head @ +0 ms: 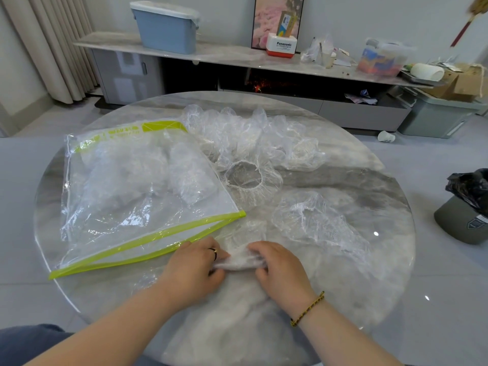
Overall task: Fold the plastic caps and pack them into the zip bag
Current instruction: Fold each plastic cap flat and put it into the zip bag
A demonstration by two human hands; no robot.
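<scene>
Step in hand: folding. One cap is bunched into a tight strip btwn both hands at the near side of the worktop. Left hand grip: fingers curled, pinching the strip's left end. Right hand grip: same on the right end, fingertips tucked over the plastic. Strip looks about as compact as it'll get, so this fold is prob. nearly done.

Nxt move, as I judge it: carry the strip left into the zip bag. Its near green-edged side, just beside the left hand, gapes a bit & looks to be the mouth. That calls for one hand to lift the top lip while the other slides the cap in w/o loosening. It's thin film w/ an elastic rim, so it'll want to spring open.

Containers:
- The zip bag lies flat on the worktop's left, clear, w/ several folded caps inside toward its far end. There's room left near the mouth.
- Not packed yet: a ring-shaped cap touching the bag's right edge, another loose cap further right, & a heap of caps at the far side. Task approx. mid-way.
- Off the worktop: a blue bin on the shelf, contents hidden, & a grey bin w/ a black liner on the floor at right.
</scene>
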